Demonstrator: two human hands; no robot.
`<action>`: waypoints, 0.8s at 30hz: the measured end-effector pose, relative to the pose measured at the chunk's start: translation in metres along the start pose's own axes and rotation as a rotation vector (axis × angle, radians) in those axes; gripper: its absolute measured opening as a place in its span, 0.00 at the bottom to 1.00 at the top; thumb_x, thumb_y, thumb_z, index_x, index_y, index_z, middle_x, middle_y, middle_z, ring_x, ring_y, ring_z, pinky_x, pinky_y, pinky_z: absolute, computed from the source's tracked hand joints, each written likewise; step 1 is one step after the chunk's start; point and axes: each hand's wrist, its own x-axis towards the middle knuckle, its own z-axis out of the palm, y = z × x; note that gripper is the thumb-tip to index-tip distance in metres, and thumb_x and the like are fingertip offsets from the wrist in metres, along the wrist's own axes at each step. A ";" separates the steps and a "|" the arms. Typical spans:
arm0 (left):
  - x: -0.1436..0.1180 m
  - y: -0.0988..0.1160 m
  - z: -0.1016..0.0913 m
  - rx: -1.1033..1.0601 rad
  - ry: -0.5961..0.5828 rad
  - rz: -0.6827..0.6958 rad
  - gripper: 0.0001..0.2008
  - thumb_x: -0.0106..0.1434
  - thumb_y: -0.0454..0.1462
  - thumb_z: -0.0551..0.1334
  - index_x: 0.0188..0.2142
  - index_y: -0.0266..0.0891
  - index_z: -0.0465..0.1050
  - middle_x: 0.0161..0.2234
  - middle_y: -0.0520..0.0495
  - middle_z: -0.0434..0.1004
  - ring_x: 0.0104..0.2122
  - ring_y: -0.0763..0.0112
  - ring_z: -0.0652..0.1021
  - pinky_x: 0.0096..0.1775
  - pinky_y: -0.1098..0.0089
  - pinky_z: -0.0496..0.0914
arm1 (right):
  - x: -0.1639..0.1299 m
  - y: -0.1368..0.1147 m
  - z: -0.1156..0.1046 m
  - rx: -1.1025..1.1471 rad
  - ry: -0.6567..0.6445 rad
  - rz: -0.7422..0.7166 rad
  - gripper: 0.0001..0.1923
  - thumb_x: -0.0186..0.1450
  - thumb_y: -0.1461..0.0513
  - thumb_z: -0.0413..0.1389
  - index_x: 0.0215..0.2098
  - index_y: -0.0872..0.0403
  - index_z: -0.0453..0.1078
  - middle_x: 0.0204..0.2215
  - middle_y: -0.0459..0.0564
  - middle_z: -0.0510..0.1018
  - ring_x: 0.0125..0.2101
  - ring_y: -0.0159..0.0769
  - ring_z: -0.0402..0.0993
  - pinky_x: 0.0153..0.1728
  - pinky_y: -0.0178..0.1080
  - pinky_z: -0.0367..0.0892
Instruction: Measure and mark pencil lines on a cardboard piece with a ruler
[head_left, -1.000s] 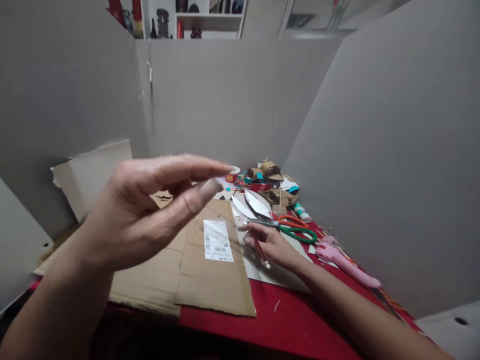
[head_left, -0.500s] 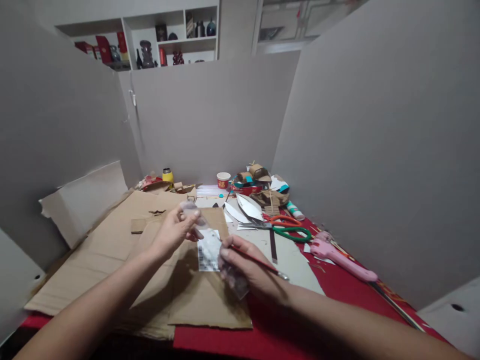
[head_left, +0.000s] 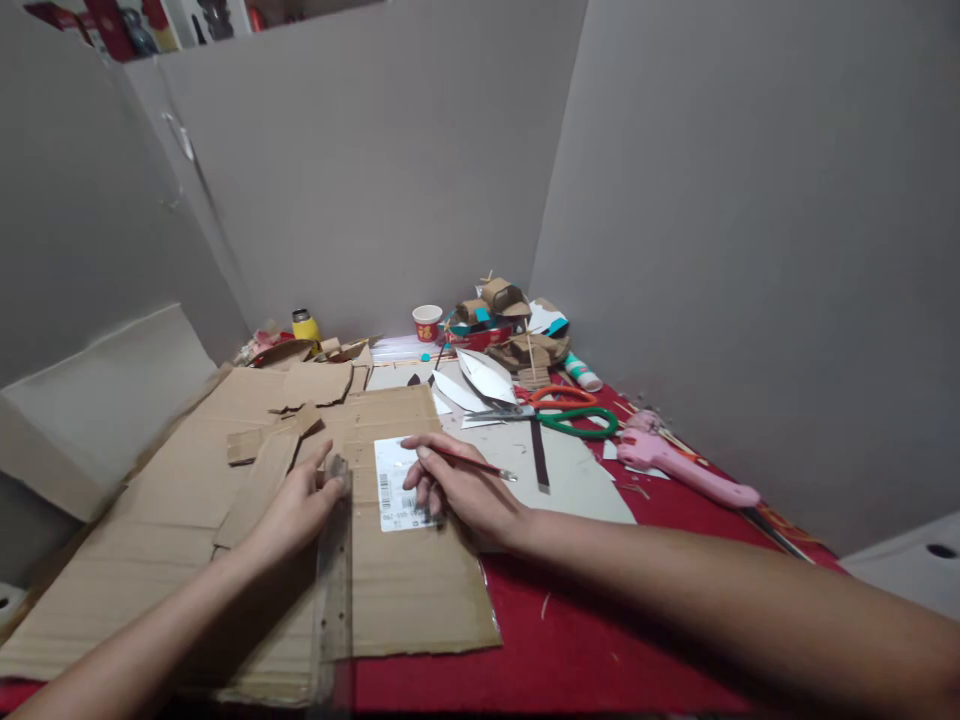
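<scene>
My left hand (head_left: 301, 505) grips a clear ruler (head_left: 335, 590) near its far end, thumb along its edge. The ruler runs lengthwise toward me, over the left side of a rectangular cardboard piece (head_left: 420, 600). Between the fingers of my right hand (head_left: 469, 490) is a red pencil (head_left: 469, 459) with a silver end, pointing left. That hand is over a white printed label (head_left: 390, 490) on the cardboard and hides part of it. Larger cardboard sheets (head_left: 165, 540) lie under and left of my left hand.
Scissors with green and orange handles (head_left: 577, 423), a pink glue gun (head_left: 690, 475) and a dark strip (head_left: 539, 455) lie to the right. Behind are white leaf-shaped pieces (head_left: 486, 378), a paper cup (head_left: 427, 324) and a yellow bottle (head_left: 304, 326). Grey walls enclose the red-covered table (head_left: 555, 640).
The ruler, earlier spanning both hands, is now lengthwise at the left in my left hand. My right hand has let go of it and keeps the pencil. The view has tilted down.
</scene>
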 end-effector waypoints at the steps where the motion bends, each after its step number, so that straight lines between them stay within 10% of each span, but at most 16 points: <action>1: 0.003 0.000 0.002 0.014 -0.013 -0.012 0.38 0.59 0.39 0.60 0.65 0.27 0.50 0.18 0.61 0.62 0.16 0.78 0.63 0.20 0.75 0.56 | 0.004 -0.001 0.002 -0.001 -0.007 0.001 0.15 0.68 0.55 0.51 0.47 0.57 0.65 0.25 0.45 0.75 0.19 0.26 0.69 0.17 0.27 0.62; 9: 0.024 -0.008 0.001 0.088 -0.128 -0.106 0.37 0.60 0.46 0.59 0.63 0.24 0.55 0.17 0.57 0.66 0.15 0.76 0.62 0.19 0.74 0.56 | 0.010 0.006 0.006 -0.019 -0.035 0.036 0.23 0.69 0.49 0.48 0.46 0.60 0.70 0.26 0.46 0.71 0.20 0.26 0.66 0.17 0.29 0.63; 14: 0.031 -0.010 -0.010 0.140 -0.220 -0.091 0.39 0.60 0.51 0.59 0.65 0.32 0.54 0.38 0.41 0.80 0.34 0.62 0.77 0.38 0.63 0.70 | 0.010 0.011 0.003 -0.047 0.002 0.083 0.23 0.69 0.48 0.48 0.42 0.60 0.73 0.26 0.45 0.69 0.18 0.24 0.63 0.17 0.30 0.62; 18: 0.035 -0.011 -0.012 0.336 -0.211 0.088 0.31 0.64 0.49 0.53 0.63 0.36 0.58 0.60 0.35 0.68 0.54 0.55 0.73 0.55 0.56 0.64 | 0.010 0.011 0.004 -0.055 0.032 0.132 0.24 0.68 0.48 0.50 0.43 0.60 0.74 0.25 0.45 0.67 0.19 0.24 0.62 0.17 0.30 0.62; 24: 0.039 -0.018 -0.014 0.473 -0.259 0.161 0.25 0.67 0.46 0.49 0.60 0.37 0.61 0.47 0.37 0.79 0.45 0.57 0.79 0.47 0.56 0.71 | 0.007 0.012 0.004 -0.110 0.013 0.128 0.22 0.68 0.49 0.50 0.44 0.60 0.73 0.28 0.46 0.68 0.22 0.26 0.64 0.18 0.30 0.62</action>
